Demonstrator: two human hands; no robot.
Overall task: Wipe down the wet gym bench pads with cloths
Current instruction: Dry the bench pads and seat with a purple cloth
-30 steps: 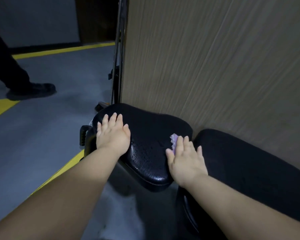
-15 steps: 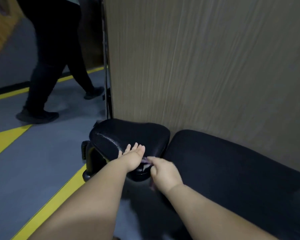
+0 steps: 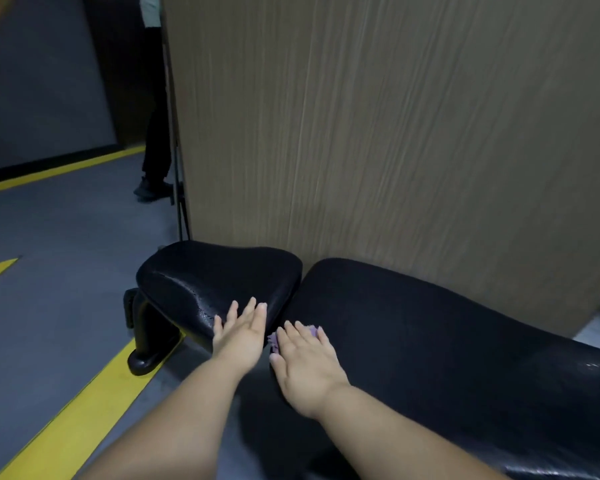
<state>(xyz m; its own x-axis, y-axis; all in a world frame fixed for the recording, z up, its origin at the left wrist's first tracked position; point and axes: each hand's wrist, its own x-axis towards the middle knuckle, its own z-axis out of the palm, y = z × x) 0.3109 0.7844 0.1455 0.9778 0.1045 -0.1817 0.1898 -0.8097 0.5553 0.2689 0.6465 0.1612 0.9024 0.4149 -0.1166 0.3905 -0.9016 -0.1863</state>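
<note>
I am mid-wipe, my right hand [image 3: 305, 362] flat with straight fingers pressing the purple cloth [image 3: 311, 330] onto the end of the long pad [image 3: 430, 323], my left hand [image 3: 241, 332] flat on the maybe wet seat pad [image 3: 208, 278], so next I should slide the cloth along.

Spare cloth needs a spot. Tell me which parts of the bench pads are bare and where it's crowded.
Bare: the small pad between its left end, the wooden panel and the left hand; the long pad from the right hand rightward along the panel. Crowded: the gap between the pads, where both hands and the purple cloth sit.
</note>
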